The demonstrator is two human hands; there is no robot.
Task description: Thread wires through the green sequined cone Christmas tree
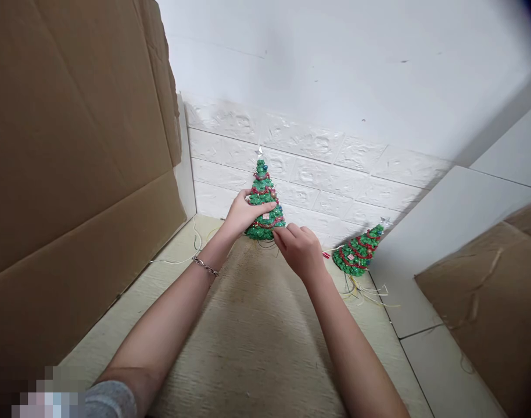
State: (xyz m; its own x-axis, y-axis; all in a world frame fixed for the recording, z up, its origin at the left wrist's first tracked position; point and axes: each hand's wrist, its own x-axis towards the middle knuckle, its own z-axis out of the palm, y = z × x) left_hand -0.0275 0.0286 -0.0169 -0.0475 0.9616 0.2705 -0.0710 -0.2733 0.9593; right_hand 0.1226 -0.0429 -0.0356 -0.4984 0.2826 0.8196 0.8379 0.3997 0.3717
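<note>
A small green beaded Christmas tree (262,184) stands upright near the wall, with red garland strands, little ornaments and a silver star (259,152) on top. My left hand (244,213) is wrapped round its left side, the thumb lying across the front above a small pale square piece. At the tree's lower right edge, my right hand (301,251) is closed in a pinch; whatever is between its fingertips is too small to make out. Thin wires (265,244) show under the tree's base. A similar Christmas tree (357,252) leans against the side at the right.
Loose yellow and white wires (361,293) trail below the second tree, and more wires (196,235) lie at left. Large cardboard (82,162) walls off the left; another cardboard piece (496,290) is at right. White brick-patterned wall (309,154) closes the back of the pale tabletop (243,348).
</note>
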